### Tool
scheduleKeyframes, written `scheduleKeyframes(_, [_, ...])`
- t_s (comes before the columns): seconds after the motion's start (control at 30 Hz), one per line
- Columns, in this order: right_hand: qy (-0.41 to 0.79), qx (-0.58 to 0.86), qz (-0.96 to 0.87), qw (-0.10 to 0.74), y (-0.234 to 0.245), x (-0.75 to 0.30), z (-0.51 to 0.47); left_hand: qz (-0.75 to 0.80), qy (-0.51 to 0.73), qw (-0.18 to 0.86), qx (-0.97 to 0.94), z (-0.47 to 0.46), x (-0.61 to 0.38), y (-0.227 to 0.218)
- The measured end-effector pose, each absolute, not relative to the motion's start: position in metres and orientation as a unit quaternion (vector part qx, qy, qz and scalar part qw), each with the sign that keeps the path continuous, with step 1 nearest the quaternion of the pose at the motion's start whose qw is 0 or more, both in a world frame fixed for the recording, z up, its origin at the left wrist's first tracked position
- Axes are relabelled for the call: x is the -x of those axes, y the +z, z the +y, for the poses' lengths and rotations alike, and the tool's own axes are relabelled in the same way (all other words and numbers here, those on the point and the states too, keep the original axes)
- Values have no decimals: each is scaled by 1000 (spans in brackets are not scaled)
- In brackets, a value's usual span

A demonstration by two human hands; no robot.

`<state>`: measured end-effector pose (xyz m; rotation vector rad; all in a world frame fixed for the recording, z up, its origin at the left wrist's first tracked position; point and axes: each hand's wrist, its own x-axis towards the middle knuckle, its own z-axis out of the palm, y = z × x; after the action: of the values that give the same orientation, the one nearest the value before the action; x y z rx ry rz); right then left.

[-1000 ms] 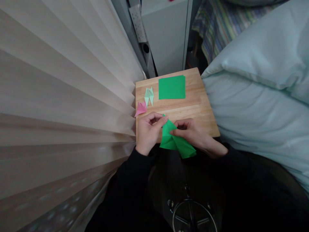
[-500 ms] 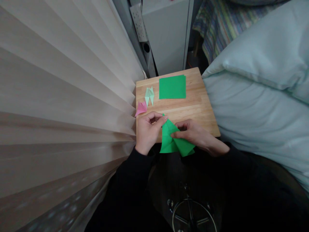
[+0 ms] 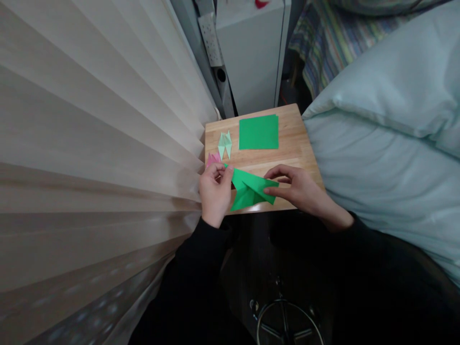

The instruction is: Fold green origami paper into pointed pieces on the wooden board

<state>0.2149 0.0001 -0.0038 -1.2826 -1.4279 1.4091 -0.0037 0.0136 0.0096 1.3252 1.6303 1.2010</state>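
Observation:
A partly folded sheet of green origami paper [image 3: 248,189] stretches between my two hands over the front of the wooden tabletop [image 3: 287,154]. My left hand [image 3: 216,194] pinches its upper left corner between thumb and fingers. At the paper's right end, my right hand [image 3: 298,188] grips the edge with thumb and fingertips. Creases and a raised flap show across its middle. Just beyond my left hand lies a pink folded paper piece [image 3: 213,158], partly hidden by that hand. A pale green folded paper piece [image 3: 224,144] sits behind it.
A stack of green paper [image 3: 258,132] lies at the back of the tabletop. A pleated curtain [image 3: 143,143] hangs along the left side. Pale bedding [image 3: 381,163] borders the right, and a white cabinet [image 3: 251,57] stands behind. Below is a wheeled chair base [image 3: 285,330].
The green paper has been raised and turned, its lower part now over the tabletop. My right hand has shifted up and right to its right end; my left hand has moved slightly left.

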Motion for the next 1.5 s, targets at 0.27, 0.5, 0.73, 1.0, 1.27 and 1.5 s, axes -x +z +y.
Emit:
scheduleKeyframes(0.27, [643, 484, -416, 424, 3, -224, 5, 591, 456, 398, -534, 8, -1, 24])
scheduleKeyframes(0.5, [662, 448, -472, 373, 16, -242, 9, 438, 268, 638, -574, 5, -1, 37])
scheduleKeyframes(0.73, [498, 479, -575, 438, 19, -241, 9, 414, 240, 758, -443, -7, -22, 29])
scheduleKeyframes(1.0, [200, 469, -739, 440, 16, -231, 2, 505, 426, 675, -330, -1, -26, 13])
scheduleKeyframes(1.27, [209, 488, -750, 395, 8, -204, -13, 491, 437, 662, -360, -3, -29, 15])
scheduleKeyframes(1.5, [220, 510, -714, 427, 4, -199, -14, 501, 456, 609, -413, -2, -28, 10])
